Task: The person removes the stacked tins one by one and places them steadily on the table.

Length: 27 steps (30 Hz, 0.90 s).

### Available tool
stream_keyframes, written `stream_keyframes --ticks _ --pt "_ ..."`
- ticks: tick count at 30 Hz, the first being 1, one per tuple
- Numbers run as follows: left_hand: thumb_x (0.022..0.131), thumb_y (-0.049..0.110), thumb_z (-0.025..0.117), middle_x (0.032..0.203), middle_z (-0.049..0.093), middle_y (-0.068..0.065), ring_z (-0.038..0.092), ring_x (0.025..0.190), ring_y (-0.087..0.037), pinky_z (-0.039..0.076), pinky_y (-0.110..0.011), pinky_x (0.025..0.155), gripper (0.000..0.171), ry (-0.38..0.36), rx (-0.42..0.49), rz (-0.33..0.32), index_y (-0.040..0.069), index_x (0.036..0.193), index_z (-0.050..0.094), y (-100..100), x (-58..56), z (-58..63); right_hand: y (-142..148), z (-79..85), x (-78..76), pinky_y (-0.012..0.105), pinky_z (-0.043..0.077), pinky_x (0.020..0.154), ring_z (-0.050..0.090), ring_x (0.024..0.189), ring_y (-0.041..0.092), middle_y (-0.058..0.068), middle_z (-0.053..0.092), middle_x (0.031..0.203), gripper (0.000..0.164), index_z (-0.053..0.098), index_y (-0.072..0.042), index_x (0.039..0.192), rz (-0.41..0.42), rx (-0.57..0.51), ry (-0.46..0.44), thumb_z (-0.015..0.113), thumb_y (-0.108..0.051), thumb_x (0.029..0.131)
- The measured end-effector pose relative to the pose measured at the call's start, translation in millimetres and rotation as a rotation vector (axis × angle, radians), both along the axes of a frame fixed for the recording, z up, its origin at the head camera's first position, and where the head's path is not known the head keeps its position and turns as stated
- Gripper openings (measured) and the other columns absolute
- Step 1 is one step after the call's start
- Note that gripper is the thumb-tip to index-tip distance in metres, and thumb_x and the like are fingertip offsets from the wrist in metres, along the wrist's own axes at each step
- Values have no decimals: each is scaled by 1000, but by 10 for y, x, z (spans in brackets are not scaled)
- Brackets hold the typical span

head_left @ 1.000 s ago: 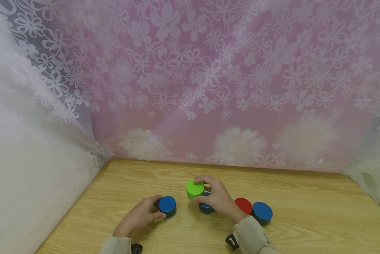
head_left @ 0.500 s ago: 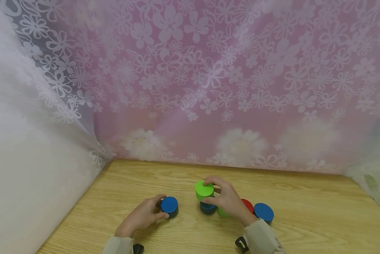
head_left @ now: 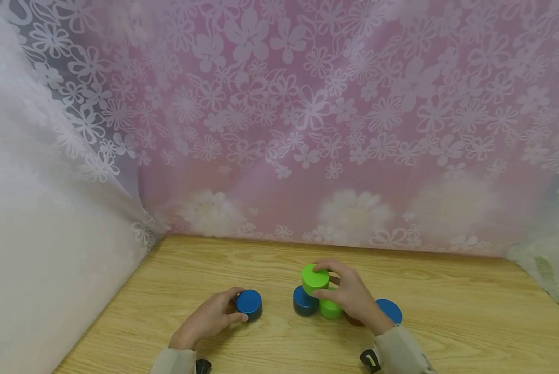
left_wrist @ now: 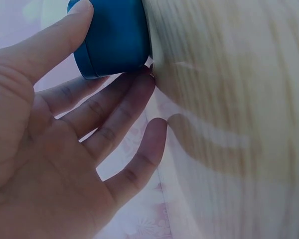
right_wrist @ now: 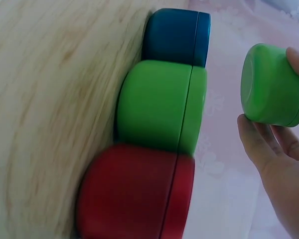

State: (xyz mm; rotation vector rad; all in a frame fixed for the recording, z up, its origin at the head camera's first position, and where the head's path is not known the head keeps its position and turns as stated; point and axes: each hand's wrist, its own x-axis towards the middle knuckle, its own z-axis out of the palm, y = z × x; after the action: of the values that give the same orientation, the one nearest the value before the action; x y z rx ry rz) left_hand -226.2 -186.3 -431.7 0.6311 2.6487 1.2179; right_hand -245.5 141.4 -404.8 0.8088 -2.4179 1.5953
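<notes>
My left hand holds a round blue tin between thumb and fingers, its base on the wooden table. The left wrist view shows the thumb on the lid edge of that tin and the fingers behind it. In my right hand a round green tin is pinched, raised clear of the table. Below it a row stands on the table: a second blue tin, a second green tin and, mostly hidden by the hand in the head view, a red tin.
Another blue tin stands at the right end of the row, partly behind the right forearm. A pink flowered curtain hangs along the table's back edge, and a pale sheet closes the left side.
My right hand has carried the raised green tin rightward, from left of the row to above the blue and green tins. The left hand has stayed on its blue tin.
</notes>
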Motion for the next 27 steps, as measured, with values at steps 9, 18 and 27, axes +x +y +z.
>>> stream_keyframes --ticks 9,18,27 --pt "92 12 76 121 66 -17 66 105 -32 54 -50 89 58 -13 -13 6 -9 139 51 -5 0 -7 120 -13 6 52 54 95 57 121 42 21 59 132 39 67 -3 114 -41 27 18 84 3 80" --pt "92 13 76 124 65 -19 65 107 -33 53 -52 91 59 -32 -19 14 -9 141 50 -5 -14 -1 205 -13 36 51 55 93 57 120 45 24 59 130 38 67 -1 113 -35 18 51 84 2 80" --pt "93 13 76 125 64 -21 65 108 -35 53 -53 92 60 -26 -18 13 -10 141 50 -3 -10 5 300 0 63 52 55 93 58 119 44 23 60 128 39 67 -2 113 -54 35 51 85 2 79"
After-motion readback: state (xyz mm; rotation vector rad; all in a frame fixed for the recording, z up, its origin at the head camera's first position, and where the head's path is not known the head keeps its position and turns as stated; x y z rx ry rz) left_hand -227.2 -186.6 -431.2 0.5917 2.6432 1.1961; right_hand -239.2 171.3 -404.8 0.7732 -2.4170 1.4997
